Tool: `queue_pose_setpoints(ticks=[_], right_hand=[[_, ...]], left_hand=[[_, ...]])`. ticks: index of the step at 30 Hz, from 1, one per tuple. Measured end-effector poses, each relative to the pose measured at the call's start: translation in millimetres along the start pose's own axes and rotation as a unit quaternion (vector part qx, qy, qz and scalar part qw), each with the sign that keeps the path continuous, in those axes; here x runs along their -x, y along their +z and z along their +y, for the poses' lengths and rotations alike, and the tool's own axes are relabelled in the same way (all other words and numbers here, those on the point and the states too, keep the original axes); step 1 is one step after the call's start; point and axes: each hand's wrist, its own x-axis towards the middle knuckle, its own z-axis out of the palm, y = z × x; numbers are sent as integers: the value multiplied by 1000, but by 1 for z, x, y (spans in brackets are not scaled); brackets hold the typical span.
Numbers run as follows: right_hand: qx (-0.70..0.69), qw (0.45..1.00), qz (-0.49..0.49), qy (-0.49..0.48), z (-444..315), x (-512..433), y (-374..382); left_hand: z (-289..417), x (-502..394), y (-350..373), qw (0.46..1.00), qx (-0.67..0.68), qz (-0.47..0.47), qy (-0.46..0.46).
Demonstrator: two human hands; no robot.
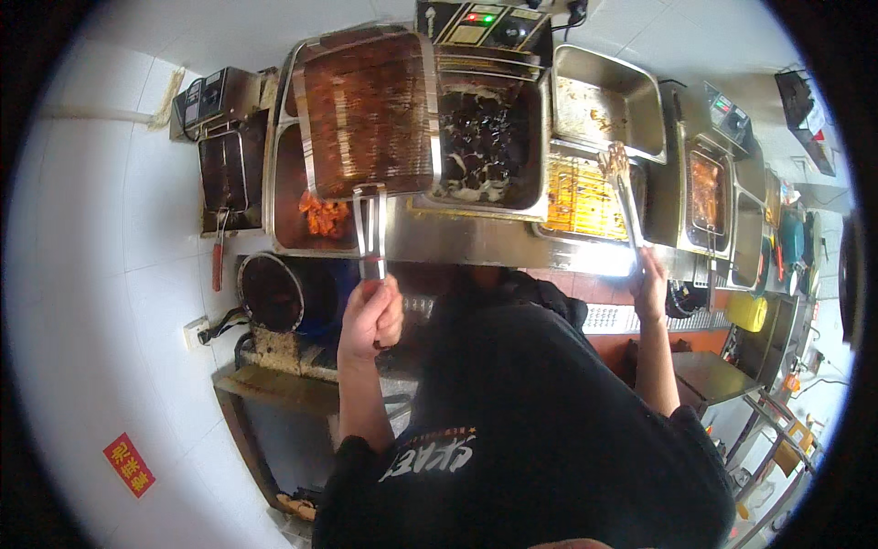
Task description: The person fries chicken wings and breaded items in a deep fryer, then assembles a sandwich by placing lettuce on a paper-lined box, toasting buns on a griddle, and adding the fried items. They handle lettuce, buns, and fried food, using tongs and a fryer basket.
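Observation:
My left hand grips the handle of a wire fryer basket, blurred and held over the steel pans at the left. Beneath its lower edge, reddish fried food lies in a steel pan. My right hand is closed around metal tongs, whose tips reach up to a deep steel pan. Below that pan, a wire rack rests in a shallow tray. Between my hands and farther back, dark oil with foam fills a fryer vat. Whether the basket holds food is unclear.
Behind the vat is a fryer control box with lit indicators. A smaller fryer with a basket stands left, and another basket holds food at the right. A round dark pot stands below the counter at left; a metal table is at lower right.

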Motion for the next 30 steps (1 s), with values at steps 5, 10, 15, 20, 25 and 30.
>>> queue_pose_setpoints(ticks=[5,10,15,20,25,30], right_hand=[[45,997,-7,-70,40,-12,-30],[214,962,26,-169,77,-33,-32],[276,921,49,-270,104,-58,-33],[315,923,76,-210,125,-80,-28],[346,893,67,-279,136,-85,-17],[389,882,69,-259,152,-54,-22]], left_hand=[[-12,-52,54,989,-89,-1,-122],[-32,-86,68,986,-95,12,-135],[-43,-101,50,983,-115,16,-146],[-60,-107,35,987,-91,8,-135],[-80,-121,24,991,-75,-5,-108],[-107,-137,7,992,-92,-21,-89]])
